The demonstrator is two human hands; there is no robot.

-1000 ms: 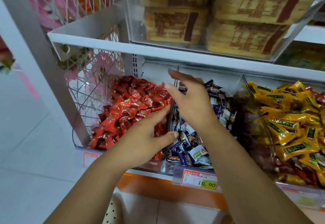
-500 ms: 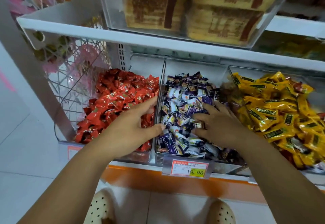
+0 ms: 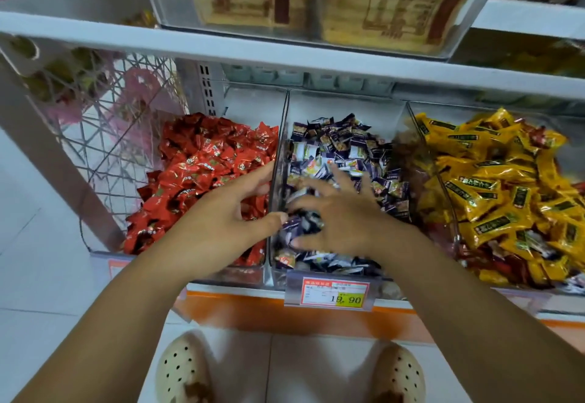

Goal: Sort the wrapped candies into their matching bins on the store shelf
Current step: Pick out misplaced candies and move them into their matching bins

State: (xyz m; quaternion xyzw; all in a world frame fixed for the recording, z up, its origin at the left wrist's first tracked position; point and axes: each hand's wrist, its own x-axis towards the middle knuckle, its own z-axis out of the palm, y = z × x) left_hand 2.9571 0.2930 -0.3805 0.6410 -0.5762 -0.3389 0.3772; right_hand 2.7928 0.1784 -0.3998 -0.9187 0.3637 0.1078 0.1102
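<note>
Three clear bins stand side by side on the shelf. The left bin holds red candies (image 3: pixel 205 162), the middle one purple-and-white candies (image 3: pixel 342 143), the right one yellow candies (image 3: pixel 487 187). A few red wrappers (image 3: pixel 535 136) and purple-white ones (image 3: pixel 531 244) lie mixed in the yellow bin. My left hand (image 3: pixel 221 215) lies over the red candies with straight fingers along the clear divider (image 3: pixel 280 136), its thumb at the divider's purple side. My right hand (image 3: pixel 345 215) is spread flat on the purple candies near the bin's front; it is blurred.
A price tag reading 19.90 (image 3: pixel 335 295) hangs on the middle bin's front. Directly above runs a white shelf (image 3: pixel 221 44) carrying a clear bin of tan packets (image 3: pixel 316 6). A wire basket (image 3: pixel 104 136) is at the left. My shoes (image 3: pixel 183 371) are below on the tiled floor.
My right hand slid from the right side of the purple bin to its front left, close to my left thumb. The left hand stayed at the divider.
</note>
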